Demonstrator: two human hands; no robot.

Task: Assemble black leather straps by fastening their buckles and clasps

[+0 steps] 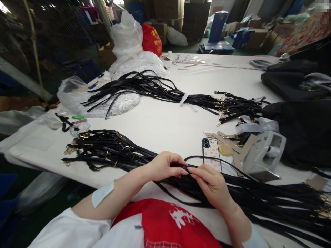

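Over the near side of the white table, my left hand [168,166] pinches a small black piece of a strap [185,167] between thumb and fingertips. My right hand [210,181] is closed on the same strap just to the right, its fingertips almost meeting the left ones. The exact part between the fingers is too small to make out. Beneath both hands lies a long pile of black straps [129,148] with gold-coloured metal clasps at its left end. More straps [274,198] stretch to the right edge, where further gold clasps [323,203] show.
Farther back on the table [155,127] lies another strap bundle [152,88], bound by a white tie [184,99]. A phone [211,151], a yellow-edged roll [225,149] and a tape dispenser [263,155] stand right of centre. Clear plastic bags [126,41] fill the back left.
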